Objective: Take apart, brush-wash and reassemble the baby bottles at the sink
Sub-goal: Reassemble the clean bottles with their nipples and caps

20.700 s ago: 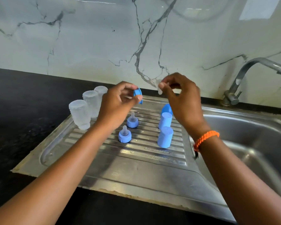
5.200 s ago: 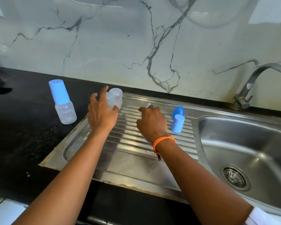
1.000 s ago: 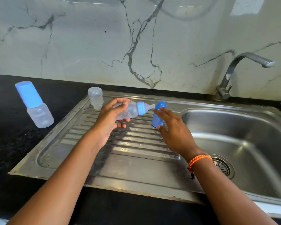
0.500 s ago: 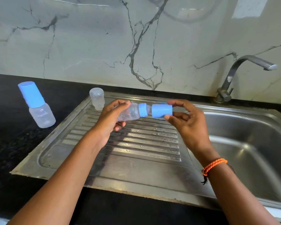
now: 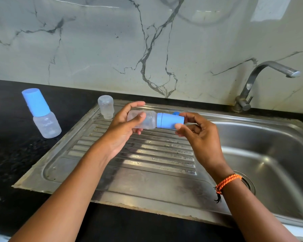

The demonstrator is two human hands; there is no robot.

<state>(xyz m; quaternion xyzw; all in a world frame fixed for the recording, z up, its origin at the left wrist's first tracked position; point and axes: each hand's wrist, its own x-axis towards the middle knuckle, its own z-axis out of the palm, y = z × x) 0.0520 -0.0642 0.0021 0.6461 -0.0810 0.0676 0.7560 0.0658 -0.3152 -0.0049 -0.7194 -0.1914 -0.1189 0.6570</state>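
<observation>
My left hand (image 5: 124, 126) grips a clear baby bottle (image 5: 145, 119) held sideways above the ribbed drainboard (image 5: 143, 158). My right hand (image 5: 198, 135) pinches the blue cap (image 5: 171, 120), which sits over the bottle's blue collar. A finished bottle with a blue cap (image 5: 41, 113) stands on the black counter at the left. One clear bottle body (image 5: 105, 106) stands upside down at the drainboard's back left corner. A bit of another blue part (image 5: 175, 113) peeks out behind the held cap.
The steel sink basin (image 5: 269, 154) with its drain lies to the right, under a curved tap (image 5: 262, 81). Black counter (image 5: 10, 151) surrounds the drainboard on the left and front. A marble wall rises behind.
My right hand picked up a blue cap from the drainboard and pushed it over the teat and collar of the bottle in my left hand.
</observation>
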